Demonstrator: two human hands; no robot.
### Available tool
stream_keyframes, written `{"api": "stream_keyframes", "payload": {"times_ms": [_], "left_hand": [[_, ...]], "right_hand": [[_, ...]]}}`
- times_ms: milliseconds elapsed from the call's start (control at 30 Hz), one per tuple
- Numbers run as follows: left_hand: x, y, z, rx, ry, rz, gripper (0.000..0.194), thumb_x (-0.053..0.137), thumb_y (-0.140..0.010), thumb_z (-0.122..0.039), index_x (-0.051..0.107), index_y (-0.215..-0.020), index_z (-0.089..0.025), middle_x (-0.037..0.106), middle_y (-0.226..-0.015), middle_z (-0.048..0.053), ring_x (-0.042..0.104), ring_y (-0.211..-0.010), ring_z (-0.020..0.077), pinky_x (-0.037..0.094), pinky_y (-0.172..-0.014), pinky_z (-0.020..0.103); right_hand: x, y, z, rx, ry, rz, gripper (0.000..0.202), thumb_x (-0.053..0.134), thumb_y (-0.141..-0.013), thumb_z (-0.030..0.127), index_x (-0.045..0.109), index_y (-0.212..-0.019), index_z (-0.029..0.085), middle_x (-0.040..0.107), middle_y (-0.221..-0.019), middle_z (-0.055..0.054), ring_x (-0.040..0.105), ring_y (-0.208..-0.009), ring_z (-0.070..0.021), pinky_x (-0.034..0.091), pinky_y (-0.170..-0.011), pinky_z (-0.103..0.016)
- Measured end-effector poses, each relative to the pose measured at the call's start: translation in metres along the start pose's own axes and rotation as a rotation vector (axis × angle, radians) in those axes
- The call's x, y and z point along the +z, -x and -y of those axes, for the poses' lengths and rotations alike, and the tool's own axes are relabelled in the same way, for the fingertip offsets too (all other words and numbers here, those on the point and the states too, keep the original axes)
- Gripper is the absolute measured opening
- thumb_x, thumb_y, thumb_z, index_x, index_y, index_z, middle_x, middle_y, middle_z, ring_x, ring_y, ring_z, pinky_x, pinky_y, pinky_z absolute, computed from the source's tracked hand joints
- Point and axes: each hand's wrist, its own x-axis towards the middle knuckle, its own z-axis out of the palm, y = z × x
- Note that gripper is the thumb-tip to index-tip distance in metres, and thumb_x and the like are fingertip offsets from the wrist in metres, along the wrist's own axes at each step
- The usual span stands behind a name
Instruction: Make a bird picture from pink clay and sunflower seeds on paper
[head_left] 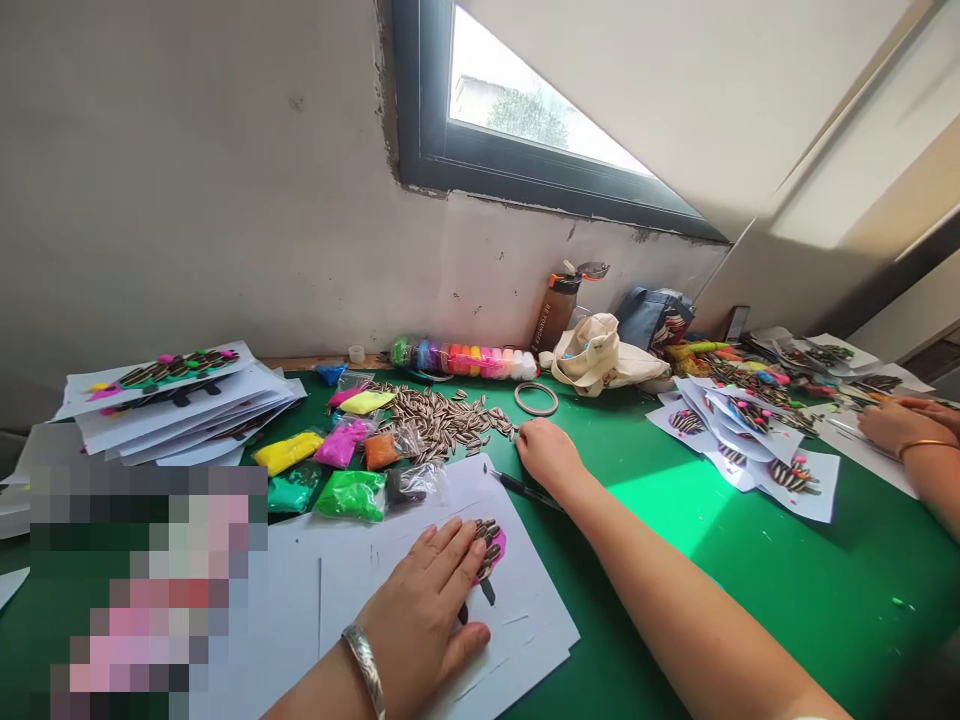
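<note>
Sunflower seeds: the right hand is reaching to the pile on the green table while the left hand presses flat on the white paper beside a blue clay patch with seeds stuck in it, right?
Not quite. In the head view the clay patch is pink, not blue. The rest holds: the right hand is at the sunflower seeds and the left hand lies flat on the white paper.

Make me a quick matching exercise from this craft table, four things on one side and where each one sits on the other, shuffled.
1. left hand
2. right hand
3. brown bottle
4. black pen

A. against the wall
B. flat on the white paper by the pink clay
C. at the edge of the seed pile
D. on the paper's edge beside the right wrist

Pairs: 1-B, 2-C, 3-A, 4-D
</note>
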Motion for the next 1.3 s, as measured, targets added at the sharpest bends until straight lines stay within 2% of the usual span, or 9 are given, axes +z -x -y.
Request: {"api": "stream_keyframes", "payload": {"times_ms": [100, 167, 267, 400, 500, 600, 767, 967, 1300], "left_hand": [[0.0, -0.001, -0.001, 0.003, -0.022, 0.006, 0.064, 0.058, -0.087, -0.035, 0.035, -0.144, -0.017, 0.04, -0.146, 0.009, 0.042, -0.131, 0.0311, 0.04, -0.105, 0.05], [-0.002, -0.002, -0.001, 0.009, -0.036, 0.03, 0.063, 0.058, -0.087, -0.035, 0.038, -0.142, -0.015, 0.041, -0.146, 0.009, 0.042, -0.131, 0.0315, 0.042, -0.104, 0.05], [-0.006, -0.003, -0.002, 0.013, -0.039, 0.043, 0.062, 0.058, -0.087, -0.036, 0.039, -0.141, -0.014, 0.042, -0.145, 0.011, 0.043, -0.131, 0.0314, 0.043, -0.104, 0.05], [-0.008, -0.004, -0.002, 0.008, -0.039, 0.056, 0.061, 0.058, -0.087, -0.036, 0.04, -0.141, -0.015, 0.041, -0.145, 0.011, 0.041, -0.132, 0.0301, 0.041, -0.106, 0.048], [-0.009, -0.005, -0.003, 0.008, -0.049, 0.077, 0.059, 0.056, -0.088, -0.035, 0.041, -0.14, -0.013, 0.041, -0.145, 0.011, 0.04, -0.132, 0.0309, 0.041, -0.105, 0.05], [-0.009, -0.006, -0.004, 0.01, -0.055, 0.089, 0.056, 0.054, -0.09, -0.037, 0.042, -0.14, -0.013, 0.041, -0.145, 0.012, 0.04, -0.133, 0.031, 0.041, -0.105, 0.051], [-0.01, -0.006, -0.004, 0.01, -0.057, 0.09, 0.058, 0.054, -0.09, -0.038, 0.039, -0.142, -0.014, 0.04, -0.146, 0.012, 0.039, -0.133, 0.0306, 0.041, -0.105, 0.05], [-0.012, -0.009, -0.004, 0.013, -0.031, 0.096, 0.056, 0.055, -0.089, -0.035, 0.042, -0.141, -0.018, 0.041, -0.146, 0.012, 0.04, -0.133, 0.0314, 0.042, -0.104, 0.052], [-0.013, -0.008, -0.005, 0.003, -0.01, 0.104, 0.053, 0.055, -0.089, -0.033, 0.046, -0.138, -0.017, 0.043, -0.145, 0.012, 0.039, -0.133, 0.0326, 0.042, -0.103, 0.054]], "right_hand": [[0.01, 0.0, 0.003, -0.028, 0.016, 0.011, 0.021, 0.044, -0.092, 0.017, 0.063, -0.084, 0.014, 0.062, -0.089, -0.012, 0.056, -0.083, -0.0204, 0.036, -0.07, -0.028], [0.008, 0.003, 0.005, -0.054, 0.009, 0.013, 0.019, 0.044, -0.092, 0.015, 0.061, -0.085, 0.014, 0.061, -0.091, -0.012, 0.055, -0.084, -0.0209, 0.036, -0.071, -0.028], [-0.007, 0.016, 0.009, -0.08, -0.028, -0.012, 0.019, 0.041, -0.094, 0.016, 0.059, -0.089, 0.015, 0.061, -0.092, -0.011, 0.054, -0.085, -0.0202, 0.036, -0.072, -0.028], [-0.033, 0.058, 0.013, -0.131, -0.152, -0.041, 0.024, 0.034, -0.099, 0.025, 0.056, -0.095, 0.019, 0.062, -0.087, -0.003, 0.054, -0.079, -0.0144, 0.039, -0.072, -0.023], [-0.04, 0.091, 0.017, -0.195, -0.56, 0.127, 0.017, 0.044, -0.094, 0.025, 0.06, -0.087, 0.021, 0.063, -0.078, 0.002, 0.055, -0.072, -0.0121, 0.039, -0.066, -0.021], [-0.037, 0.108, 0.02, -0.141, -0.713, 0.241, 0.015, 0.048, -0.089, 0.02, 0.063, -0.087, 0.022, 0.063, -0.076, 0.003, 0.055, -0.07, -0.0119, 0.039, -0.064, -0.022], [-0.026, 0.107, 0.024, -0.083, -0.709, 0.243, 0.011, 0.051, -0.086, 0.021, 0.061, -0.081, 0.021, 0.059, -0.068, 0.004, 0.05, -0.063, -0.011, 0.036, -0.059, -0.022], [-0.02, 0.105, 0.024, -0.12, -0.642, 0.219, 0.014, 0.049, -0.087, 0.02, 0.061, -0.08, 0.021, 0.061, -0.07, 0.003, 0.052, -0.067, -0.0116, 0.036, -0.063, -0.022], [-0.017, 0.106, 0.032, -0.177, -0.479, 0.186, 0.015, 0.047, -0.089, 0.018, 0.058, -0.079, 0.019, 0.062, -0.073, 0.0, 0.054, -0.067, -0.0129, 0.035, -0.062, -0.023]]}}
